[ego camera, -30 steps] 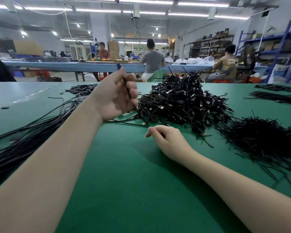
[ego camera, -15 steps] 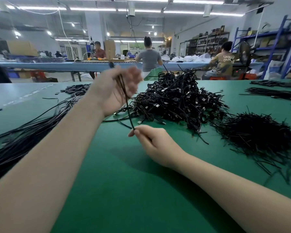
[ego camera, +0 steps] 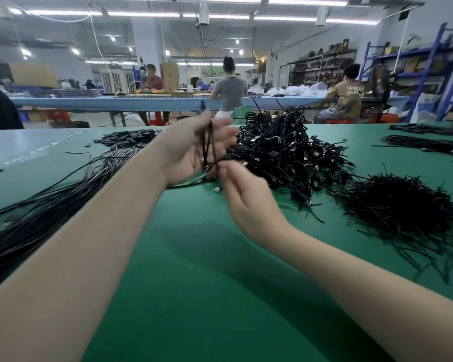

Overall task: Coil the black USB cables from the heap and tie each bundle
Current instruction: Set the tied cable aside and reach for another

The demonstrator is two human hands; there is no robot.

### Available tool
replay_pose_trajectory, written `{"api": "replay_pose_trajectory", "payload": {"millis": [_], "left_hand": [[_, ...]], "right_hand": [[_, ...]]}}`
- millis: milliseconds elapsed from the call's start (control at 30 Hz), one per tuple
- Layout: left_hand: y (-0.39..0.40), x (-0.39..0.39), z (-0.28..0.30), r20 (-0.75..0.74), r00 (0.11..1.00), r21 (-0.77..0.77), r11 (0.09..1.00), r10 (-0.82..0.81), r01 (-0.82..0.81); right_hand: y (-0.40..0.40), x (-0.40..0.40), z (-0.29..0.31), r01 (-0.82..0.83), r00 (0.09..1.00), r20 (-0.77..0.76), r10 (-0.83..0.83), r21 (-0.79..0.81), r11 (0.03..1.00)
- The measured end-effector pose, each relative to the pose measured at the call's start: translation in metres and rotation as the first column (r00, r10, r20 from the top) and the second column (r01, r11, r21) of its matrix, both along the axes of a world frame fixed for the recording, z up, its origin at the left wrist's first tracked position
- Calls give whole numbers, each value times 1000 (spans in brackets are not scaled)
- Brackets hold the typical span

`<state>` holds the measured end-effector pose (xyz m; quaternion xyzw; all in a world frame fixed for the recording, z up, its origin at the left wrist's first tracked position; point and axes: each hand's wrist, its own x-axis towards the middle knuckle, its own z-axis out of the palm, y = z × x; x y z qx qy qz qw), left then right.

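A black USB cable [ego camera: 208,142] runs in loops across the palm of my left hand [ego camera: 191,150], which is raised above the green table [ego camera: 194,270] and closed around the loops. My right hand [ego camera: 243,194] sits just below and right of it, pinching the same cable's lower end between thumb and fingers. A silver USB plug [ego camera: 217,189] dangles near my right fingers. Behind both hands lies the big heap of tied black cable bundles [ego camera: 285,150]. The hands are blurred by motion.
A long sheaf of straight black cables [ego camera: 37,212] stretches along the left. A pile of thin black ties [ego camera: 398,207] lies at the right, more cables [ego camera: 429,145] at the far right. Small black parts [ego camera: 126,138] sit far left. People work at a blue bench behind.
My right hand has lifted off the table and moved up and left to meet my left hand. The cable now hangs in loops across my left palm instead of a single strand.
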<state>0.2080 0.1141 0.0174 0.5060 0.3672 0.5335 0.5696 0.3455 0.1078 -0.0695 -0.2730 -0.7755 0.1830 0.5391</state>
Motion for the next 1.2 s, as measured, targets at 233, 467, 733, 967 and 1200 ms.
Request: {"api": "replay_pose_trajectory", "payload": {"millis": [233, 467, 733, 967, 1200], "left_hand": [[-16, -28, 20, -89, 970, 119, 965, -224, 234], [4, 10, -18, -598, 797, -95, 995, -92, 43], [1, 6, -9, 61, 998, -41, 999, -15, 17], [6, 15, -34, 90, 982, -111, 978, -169, 178], [10, 29, -46, -327, 942, -40, 995, 73, -91]], "right_hand": [[27, 27, -11, 221, 941, 317, -118, -310, 925], [10, 12, 26, 272, 962, 19, -271, -110, 956], [8, 2, -5, -49, 998, 14, 59, -403, 914], [21, 11, -2, -399, 899, -428, 95, -707, 585], [28, 20, -12, -340, 892, -451, -17, -697, 632]]}}
